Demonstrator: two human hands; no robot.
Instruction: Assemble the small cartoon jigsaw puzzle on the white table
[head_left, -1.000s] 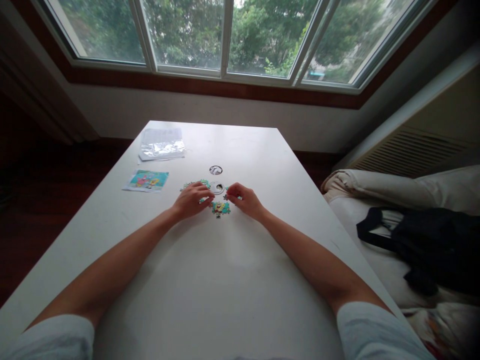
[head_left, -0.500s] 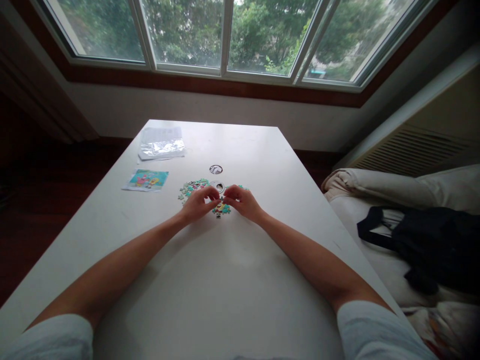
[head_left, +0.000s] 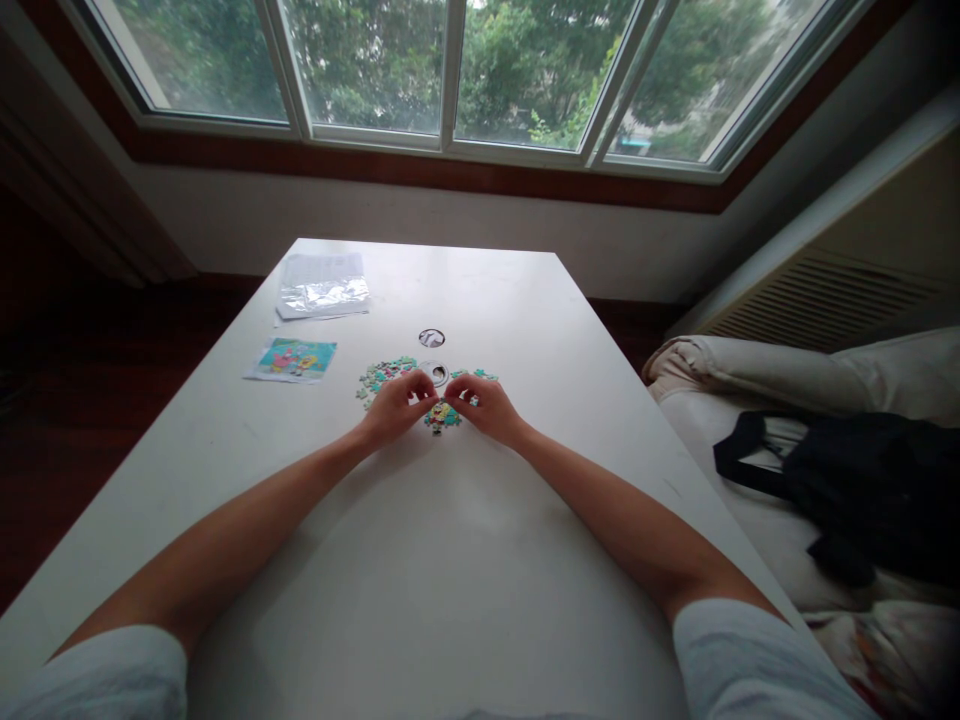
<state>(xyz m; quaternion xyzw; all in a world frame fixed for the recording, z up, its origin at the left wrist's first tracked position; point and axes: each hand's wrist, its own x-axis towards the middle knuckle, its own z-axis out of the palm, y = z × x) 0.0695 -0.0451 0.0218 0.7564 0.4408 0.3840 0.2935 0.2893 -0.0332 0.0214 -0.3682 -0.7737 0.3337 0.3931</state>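
Both hands meet over a small joined cluster of jigsaw pieces point(head_left: 442, 417) on the white table point(head_left: 465, 560). My left hand point(head_left: 394, 405) is curled, its fingertips pinched at the cluster's left edge. My right hand point(head_left: 484, 405) is curled too, its fingertips pinched close to the left hand's, just above the cluster. What each pinch holds is too small to make out. Loose teal pieces lie in a pile point(head_left: 382, 375) behind the left hand and a few more pieces point(head_left: 474, 375) behind the right hand.
A printed picture card point(head_left: 292, 359) and a clear plastic bag point(head_left: 324, 287) lie at the table's far left. A round lid point(head_left: 431, 338) and a small round tin point(head_left: 437, 373) sit beyond the pieces. A black bag point(head_left: 847, 490) rests on a light sofa at the right.
My hands have come together from apart, fingertips now nearly touching over the joined cluster. The left hand has moved off the loose pile, which now shows.
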